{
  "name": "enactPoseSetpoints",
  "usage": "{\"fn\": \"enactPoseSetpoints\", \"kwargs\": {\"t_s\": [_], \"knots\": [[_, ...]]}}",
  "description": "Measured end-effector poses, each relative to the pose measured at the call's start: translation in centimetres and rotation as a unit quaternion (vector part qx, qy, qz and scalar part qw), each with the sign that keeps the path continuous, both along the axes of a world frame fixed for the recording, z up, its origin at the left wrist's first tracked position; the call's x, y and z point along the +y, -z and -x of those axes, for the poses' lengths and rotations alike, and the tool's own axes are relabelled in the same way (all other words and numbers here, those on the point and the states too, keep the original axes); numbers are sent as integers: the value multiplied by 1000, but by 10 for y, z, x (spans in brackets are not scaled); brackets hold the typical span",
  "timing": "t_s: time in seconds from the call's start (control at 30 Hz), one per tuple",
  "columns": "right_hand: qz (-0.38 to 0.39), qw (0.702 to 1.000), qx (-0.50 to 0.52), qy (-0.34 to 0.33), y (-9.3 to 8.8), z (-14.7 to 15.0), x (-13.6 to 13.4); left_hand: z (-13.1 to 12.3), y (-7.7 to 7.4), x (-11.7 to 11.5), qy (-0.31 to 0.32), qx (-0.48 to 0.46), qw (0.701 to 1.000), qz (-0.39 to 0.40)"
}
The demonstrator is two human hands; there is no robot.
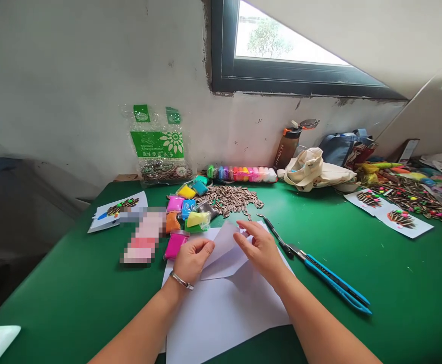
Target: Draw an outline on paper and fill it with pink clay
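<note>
Currently, L hand (192,259) has its fingers curled together on the folded flap of the white paper (221,313), pinning it. R hand (260,250) fingers pinch the flap's top edge to align the crease. Paper lies flat on green surface (395,303), centre-front. Blue cutter (334,283) sits just right, w/in reach.

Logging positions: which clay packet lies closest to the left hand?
The magenta packet at the cluster's near end, just beside the left hand on the white paper; the orange packet and the rest lie farther back.
</note>
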State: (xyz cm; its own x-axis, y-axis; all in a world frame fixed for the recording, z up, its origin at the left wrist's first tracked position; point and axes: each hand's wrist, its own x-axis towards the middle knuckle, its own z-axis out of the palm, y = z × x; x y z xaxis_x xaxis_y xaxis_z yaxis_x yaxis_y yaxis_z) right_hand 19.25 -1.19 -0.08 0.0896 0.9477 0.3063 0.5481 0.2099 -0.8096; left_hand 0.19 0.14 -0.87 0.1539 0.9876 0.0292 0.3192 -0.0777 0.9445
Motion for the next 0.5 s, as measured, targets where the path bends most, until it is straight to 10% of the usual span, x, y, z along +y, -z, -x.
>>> {"fn": "enactPoseSetpoints", "kwargs": {"t_s": [0.33, 0.5], "knots": [[34, 997, 63, -20, 35, -20, 15, 16, -8, 0, -130, 26, 989, -69], [-28, 997, 70, -19, 43, -23, 22, 13, -18, -16, -33, 111, 941, -319]]}}
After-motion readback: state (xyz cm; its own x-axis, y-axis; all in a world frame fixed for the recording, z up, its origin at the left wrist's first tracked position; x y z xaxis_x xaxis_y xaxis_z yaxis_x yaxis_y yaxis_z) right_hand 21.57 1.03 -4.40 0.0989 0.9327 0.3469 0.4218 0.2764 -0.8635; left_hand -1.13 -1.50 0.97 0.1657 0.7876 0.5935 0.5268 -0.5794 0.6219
